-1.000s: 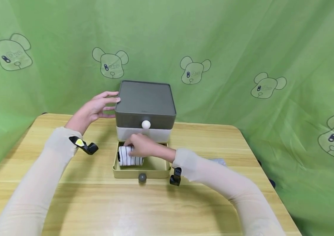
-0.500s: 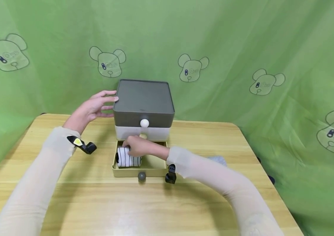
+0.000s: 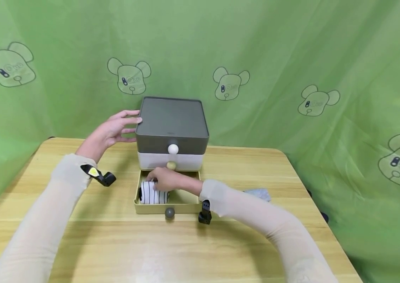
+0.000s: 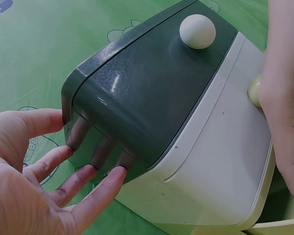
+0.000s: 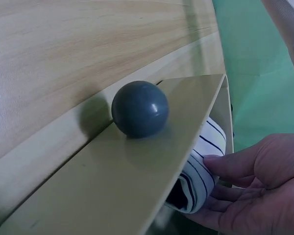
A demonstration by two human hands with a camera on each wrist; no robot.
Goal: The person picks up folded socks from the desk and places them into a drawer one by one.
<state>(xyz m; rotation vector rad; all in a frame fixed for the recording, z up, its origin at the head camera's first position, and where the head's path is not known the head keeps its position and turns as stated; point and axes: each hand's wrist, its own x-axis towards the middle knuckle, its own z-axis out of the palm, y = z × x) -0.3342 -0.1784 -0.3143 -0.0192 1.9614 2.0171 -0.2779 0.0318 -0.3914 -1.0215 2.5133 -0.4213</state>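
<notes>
Big green cloth (image 3: 292, 47) with bear faces behind everything, filling the top and both sides of the head view. Wide wooden table (image 3: 79, 243) across the bottom. Small drawer box (image 3: 171, 131) in the middle of the frame, near the back edge of the table: dark gray top part with a white round knob (image 3: 173, 149), white part below it with a pale yellow knob (image 3: 171, 165). Bottom drawer (image 3: 182, 198) pulled out toward the lower middle, yellow-green, with a gray ball knob (image 3: 169, 212) on its front.

Rolled sock (image 3: 152, 193), white with dark stripes, lying inside the open drawer at its left side. In the right wrist view, drawer front and gray knob in the way, so only one end of the roll peeking out past the wall.

Left hand (image 3: 109, 131) left of the box, fingers straight and spread, tips pressed flat on the dark gray side; not curled round anything. Right hand (image 3: 166, 180) down in the drawer, on top of the sock, covering its right end; fingers lying along the roll, looking loose rather than squeezing, though hard to be fully sure.

Bit of bluish-gray cloth (image 3: 258, 193) on the table, right of the drawer, partly hidden behind the right sleeve. Small black wrist cameras on both sleeves.
</notes>
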